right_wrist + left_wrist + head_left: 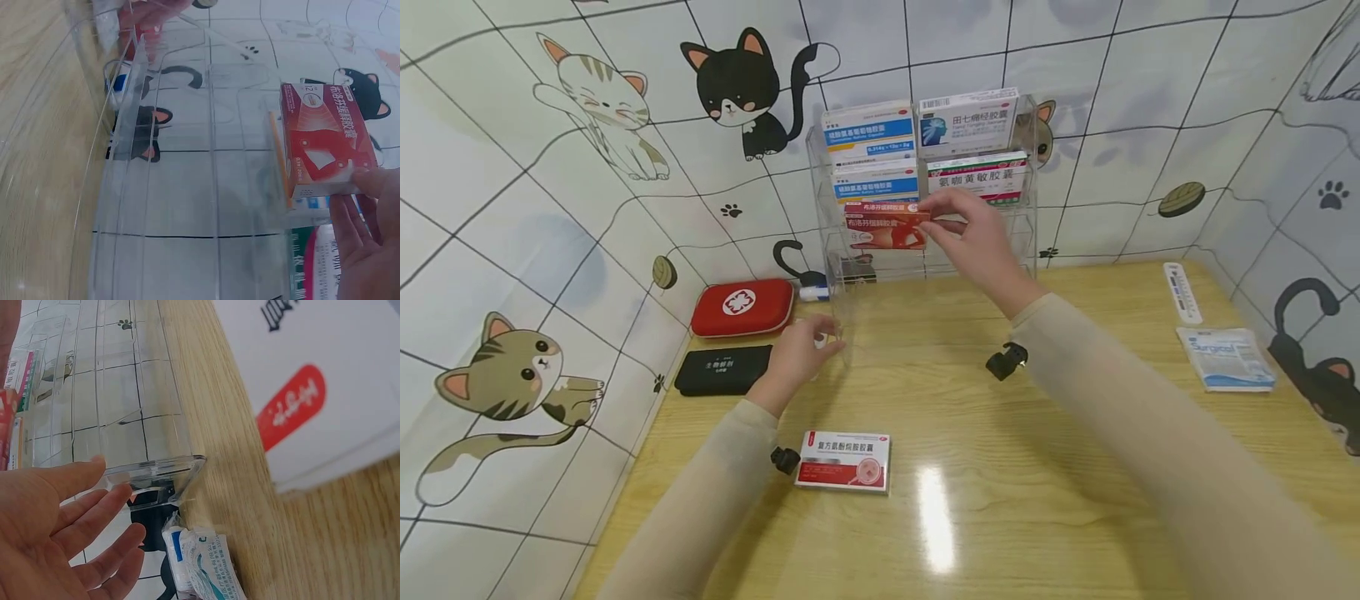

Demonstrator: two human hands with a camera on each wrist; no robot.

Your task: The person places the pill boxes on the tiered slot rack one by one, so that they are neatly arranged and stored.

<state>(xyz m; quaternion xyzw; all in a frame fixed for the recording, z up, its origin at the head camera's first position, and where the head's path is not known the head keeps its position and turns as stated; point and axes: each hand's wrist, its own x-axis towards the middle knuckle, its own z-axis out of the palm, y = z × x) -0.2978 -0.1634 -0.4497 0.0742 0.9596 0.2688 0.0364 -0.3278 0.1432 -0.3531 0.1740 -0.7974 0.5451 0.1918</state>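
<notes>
My right hand (973, 237) pinches a red medicine box (883, 227) by its right end, in front of the clear rack (1030, 242). In the right wrist view the thumb lies on the red box's (328, 134) printed face, with fingers beneath. Low at the rack's left side is my left hand (801, 354). Its thumb and index finger stand either side of the rack's edge (159, 465), pinching it, while the other fingers (119, 550) spread loosely. A white-and-red medicine box (843, 461) lies flat on the table near my left wrist.
Blue-and-white boxes (868, 133) fill the rack's upper left; a white box (968, 123) and a green-and-red-edged box (977, 177) stand at upper right. On the left lie a red zip case (742, 308) and a black pouch (722, 371). A surgical packet (1225, 358) and a white strip (1182, 293) lie right.
</notes>
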